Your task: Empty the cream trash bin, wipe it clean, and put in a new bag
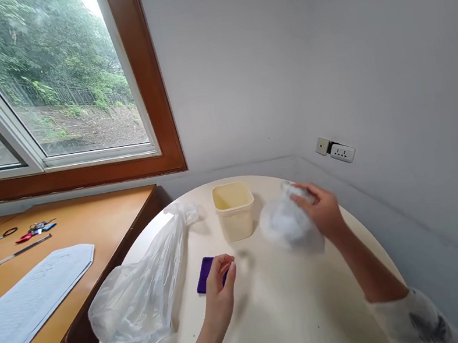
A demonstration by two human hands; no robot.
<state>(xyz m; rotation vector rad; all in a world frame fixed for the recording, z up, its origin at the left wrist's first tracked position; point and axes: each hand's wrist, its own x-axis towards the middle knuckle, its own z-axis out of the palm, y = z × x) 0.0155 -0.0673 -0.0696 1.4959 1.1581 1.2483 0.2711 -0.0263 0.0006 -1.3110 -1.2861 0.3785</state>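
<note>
My right hand (322, 208) grips the gathered top of a thin clear plastic bag (289, 223) with something white inside. Blur softens this bag, which is at the right of the table. Thumb and curled fingertips of my left hand (221, 285) come together over a dark purple folded cloth or pouch (204, 273), partly covering it. Whether anything small is between those fingertips is hard to make out. Beyond my hands stands a cream plastic bin (238, 223), upright, its open top facing up. Along the left side of the table lies a long, crumpled clear plastic bag (145, 298).
Everything near my hands is on a round white table (283, 327) against the wall. To its left, a wooden desk (117, 215) bears papers (35, 306), a pen (21, 251) and scissors (38, 230). A wall socket (343, 152) is at the right.
</note>
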